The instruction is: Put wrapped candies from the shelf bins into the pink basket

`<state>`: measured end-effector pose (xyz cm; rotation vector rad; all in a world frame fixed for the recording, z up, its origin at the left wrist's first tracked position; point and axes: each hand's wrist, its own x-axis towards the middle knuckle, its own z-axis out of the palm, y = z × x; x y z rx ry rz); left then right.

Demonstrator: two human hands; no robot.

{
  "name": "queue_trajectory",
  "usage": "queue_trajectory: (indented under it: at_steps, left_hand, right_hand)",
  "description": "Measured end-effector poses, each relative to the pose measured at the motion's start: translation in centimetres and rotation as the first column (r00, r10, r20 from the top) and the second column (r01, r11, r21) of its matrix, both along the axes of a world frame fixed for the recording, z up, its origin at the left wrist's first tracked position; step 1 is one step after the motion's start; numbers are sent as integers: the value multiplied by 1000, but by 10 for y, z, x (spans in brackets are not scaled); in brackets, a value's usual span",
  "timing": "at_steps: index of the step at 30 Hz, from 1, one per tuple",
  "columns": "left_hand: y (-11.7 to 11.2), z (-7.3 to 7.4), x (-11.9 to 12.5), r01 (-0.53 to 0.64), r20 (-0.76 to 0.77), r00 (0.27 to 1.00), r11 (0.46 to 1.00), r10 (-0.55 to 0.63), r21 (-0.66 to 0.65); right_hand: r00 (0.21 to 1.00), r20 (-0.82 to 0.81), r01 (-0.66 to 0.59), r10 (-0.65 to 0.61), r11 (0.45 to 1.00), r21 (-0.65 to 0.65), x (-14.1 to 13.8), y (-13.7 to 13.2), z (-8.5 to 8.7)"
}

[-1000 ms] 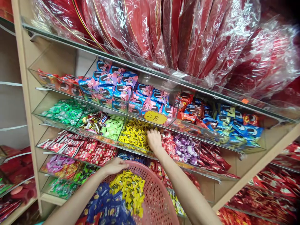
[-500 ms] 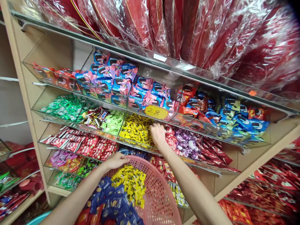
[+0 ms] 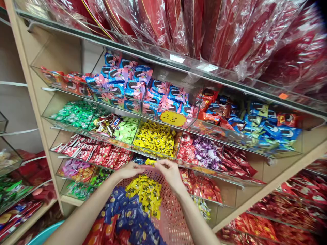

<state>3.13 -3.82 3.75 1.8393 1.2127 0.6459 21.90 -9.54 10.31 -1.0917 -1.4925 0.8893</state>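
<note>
A pink perforated plastic basket is tilted in front of me. Inside it lie yellow-wrapped candies, dark blue packets and some red packets. My left hand is closed on the basket's far rim. My right hand is at the same rim, just right of the left one, its fingers curled together with a bit of yellow wrapper showing at the fingertips. Above it on the shelf is a compartment of yellow candies.
Clear-fronted bins hold green candies, red sachets, purple candies and blue biscuit packs. A yellow "28" tag hangs above. Plastic-wrapped red items fill the top shelf. A teal rim shows at lower left.
My right hand has come out of the yellow candy compartment and down to the basket's rim, bringing yellow candy. My left hand still grips the basket.
</note>
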Motion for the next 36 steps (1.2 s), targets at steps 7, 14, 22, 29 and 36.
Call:
queue_trajectory:
  at_steps: [7, 14, 22, 29, 36]
  left_hand:
    - [-3, 6, 0, 69, 100, 993, 998, -68, -7]
    - [-1, 4, -2, 157, 123, 980, 988, -156, 6]
    - [5, -3, -3, 142, 125, 982, 990, -143, 19]
    - [4, -1, -6, 149, 101, 983, 988, -153, 43]
    - [-1, 10, -8, 201, 90, 975, 979, -204, 45]
  right_hand:
    - [930, -357, -117, -89, 848, -517, -5, 4, -73]
    - [879, -461, -197, -121, 788, -583, -8, 5, -79]
    - [930, -362, -163, -61, 814, -557, -14, 1, -89]
    - [960, -278, -172, 30, 848, -501, -10, -3, -90]
    - [967, -250, -170, 55, 868, -466, -15, -6, -91]
